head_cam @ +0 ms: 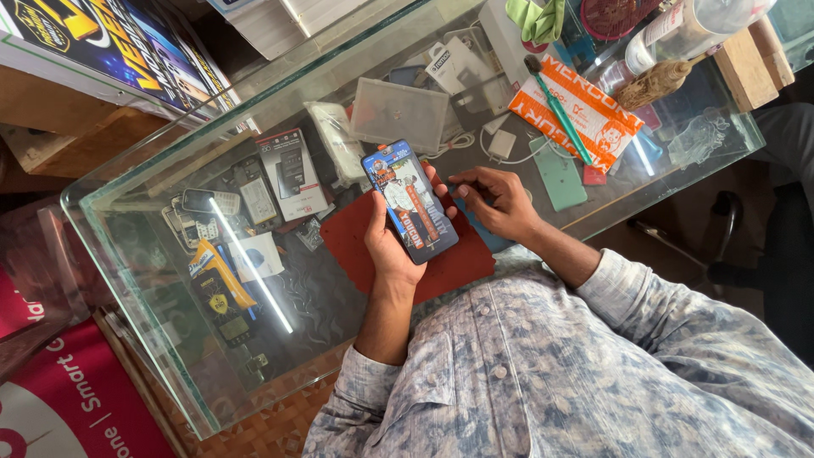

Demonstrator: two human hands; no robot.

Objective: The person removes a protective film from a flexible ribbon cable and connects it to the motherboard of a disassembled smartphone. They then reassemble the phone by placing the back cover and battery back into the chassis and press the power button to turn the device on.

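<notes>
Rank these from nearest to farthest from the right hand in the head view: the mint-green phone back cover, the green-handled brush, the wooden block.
1. The mint-green phone back cover, just past the right hand on the glass.
2. The green-handled brush, farther up, lying on the orange packet.
3. The wooden block, farthest, at the counter's far corner.

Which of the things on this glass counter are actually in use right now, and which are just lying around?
In use:
left hand gripping the flat phone-shaped package
right hand close beside it, fingers bent over the red mat

Lying about:
green-handled brush
orange packet
white charger
mint phone cover
clear plastic box
</notes>
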